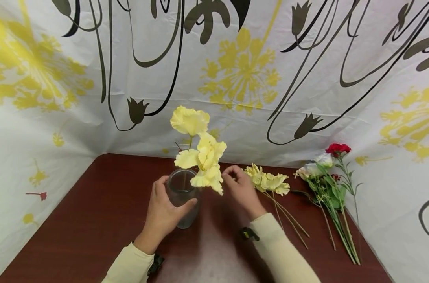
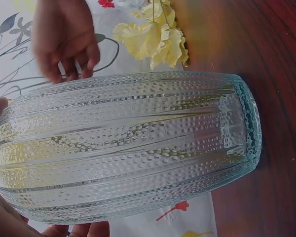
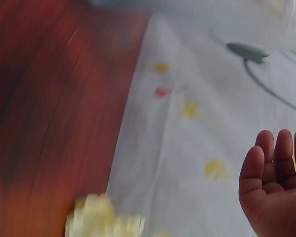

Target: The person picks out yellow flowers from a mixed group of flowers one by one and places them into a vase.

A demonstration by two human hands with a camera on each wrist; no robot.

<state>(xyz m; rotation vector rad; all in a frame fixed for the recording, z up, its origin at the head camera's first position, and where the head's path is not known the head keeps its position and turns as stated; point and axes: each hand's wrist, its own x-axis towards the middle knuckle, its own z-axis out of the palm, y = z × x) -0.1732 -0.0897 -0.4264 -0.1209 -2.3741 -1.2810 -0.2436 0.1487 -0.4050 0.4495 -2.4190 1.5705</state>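
My left hand (image 1: 162, 210) grips a clear glass vase (image 1: 186, 212) round its side, thumb in front. In the left wrist view, the vase (image 2: 138, 148) shows dimpled, ribbed glass. Yellow artificial flowers (image 1: 207, 153) rise from its mouth, one bloom above the others and another leaning right over the rim. Just right of those blooms is my right hand (image 1: 242, 188), its fingers loosely bent. Nothing lies in the fingers of the right hand (image 3: 276, 182) in the right wrist view. Behind that hand, more yellow flowers (image 1: 267, 181) lie on the table with their stems toward me.
Farther right on the dark red-brown table (image 1: 104, 212) lies a bunch of red and white flowers (image 1: 324, 169) with long green stems. A white cloth (image 1: 157, 86) printed with yellow and dark plant shapes hangs behind the table and along both sides.
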